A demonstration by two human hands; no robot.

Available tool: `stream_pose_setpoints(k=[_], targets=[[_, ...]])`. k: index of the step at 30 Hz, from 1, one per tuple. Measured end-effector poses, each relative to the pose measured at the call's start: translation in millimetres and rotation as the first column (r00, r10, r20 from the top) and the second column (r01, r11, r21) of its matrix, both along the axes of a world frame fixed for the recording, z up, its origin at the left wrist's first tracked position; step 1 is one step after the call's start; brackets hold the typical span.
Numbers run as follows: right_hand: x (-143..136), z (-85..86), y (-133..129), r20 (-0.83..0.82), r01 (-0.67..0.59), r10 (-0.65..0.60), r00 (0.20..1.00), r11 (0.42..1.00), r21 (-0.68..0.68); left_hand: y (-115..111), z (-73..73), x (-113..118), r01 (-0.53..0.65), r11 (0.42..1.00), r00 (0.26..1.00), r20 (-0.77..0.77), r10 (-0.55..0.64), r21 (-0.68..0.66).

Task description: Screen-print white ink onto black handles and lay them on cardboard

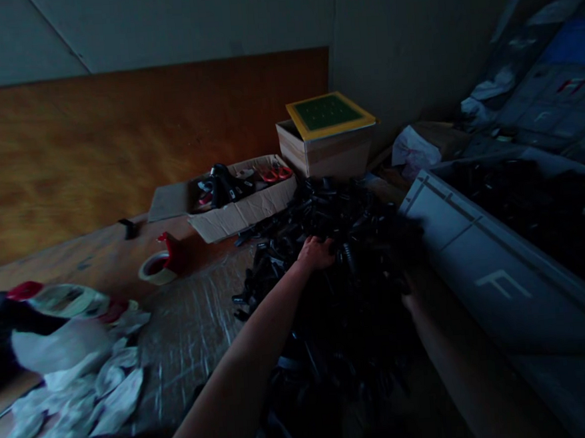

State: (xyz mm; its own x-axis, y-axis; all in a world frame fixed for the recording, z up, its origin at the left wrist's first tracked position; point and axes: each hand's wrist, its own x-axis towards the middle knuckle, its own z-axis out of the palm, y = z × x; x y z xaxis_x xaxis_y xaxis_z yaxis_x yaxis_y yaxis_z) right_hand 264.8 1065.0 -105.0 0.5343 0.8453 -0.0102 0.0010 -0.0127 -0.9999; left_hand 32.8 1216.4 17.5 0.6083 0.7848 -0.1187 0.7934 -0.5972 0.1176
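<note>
A large heap of black plastic parts [306,351] lies on the table in front of me, their exact kind too dark to make out. My left hand [316,252] rests at the middle of the heap with its fingers curled over some of these parts. To the right, the edge of my right hand [408,299] shows beside the heap, near the grey crate [454,234]. Its fingers are lost in darkness and blur among black shapes, so I cannot see what it holds.
Behind the heap stand an open carton [244,212] with red-handled tools and a box [338,156] under a yellow-framed green board [330,113]. At left are a tape dispenser [158,265] and crumpled white plastic [74,394]. Black parts fill the grey crate marked F.
</note>
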Motion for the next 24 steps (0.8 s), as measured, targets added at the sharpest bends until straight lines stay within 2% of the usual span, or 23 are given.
stream_pose_setpoints(k=[4,7,9,12,15,17,19,21,22,23,24], targets=[[-34.9,14.8,-9.7,-0.141,-0.203,0.195,0.971,0.978,-0.047,-39.1,16.1,-33.0,-0.051,0.999,0.999,0.005,0.051,0.015],[-70.7,36.4,-21.8,-0.144,-0.349,0.342,0.929,0.937,-0.028,-74.1,31.5,-64.4,-0.158,0.985,0.986,0.051,0.162,-0.067],[-96.2,55.9,-31.6,-0.060,-0.410,0.410,0.910,0.912,0.000,-101.1,41.7,-88.8,-0.241,0.963,0.964,0.086,0.252,-0.121],[-131.0,84.9,-52.4,0.103,-0.504,0.498,0.861,0.862,0.050,-145.2,53.3,-124.7,-0.300,0.945,0.939,0.134,0.316,-0.127],[-159.7,105.5,-80.8,0.306,-0.584,0.550,0.777,0.811,0.025,-189.1,56.5,-151.2,-0.333,0.934,0.923,0.158,0.351,-0.131],[-175.1,115.5,-100.2,0.464,-0.636,0.561,0.685,0.771,0.006,-215.8,54.3,-163.5,-0.347,0.929,0.914,0.174,0.366,-0.130],[-184.1,125.6,-116.6,0.579,-0.723,0.588,0.565,0.691,0.004,-237.8,51.0,-175.6,-0.332,0.929,0.909,0.206,0.361,-0.164],[-181.0,135.8,-128.9,0.624,-0.805,0.634,0.456,0.594,-0.016,-251.7,48.8,-192.5,-0.254,0.937,0.909,0.271,0.316,-0.241],[-173.4,139.6,-133.8,0.628,-0.820,0.649,0.429,0.572,-0.031,-254.8,48.3,-203.9,-0.205,0.938,0.905,0.312,0.291,-0.279],[-161.7,141.4,-138.4,0.624,-0.815,0.654,0.428,0.578,-0.046,-255.1,48.0,-217.3,-0.169,0.936,0.893,0.354,0.278,-0.309],[-146.4,140.0,-142.9,0.609,-0.785,0.644,0.463,0.618,-0.056,-252.6,47.8,-232.3,-0.166,0.931,0.872,0.392,0.292,-0.324]])
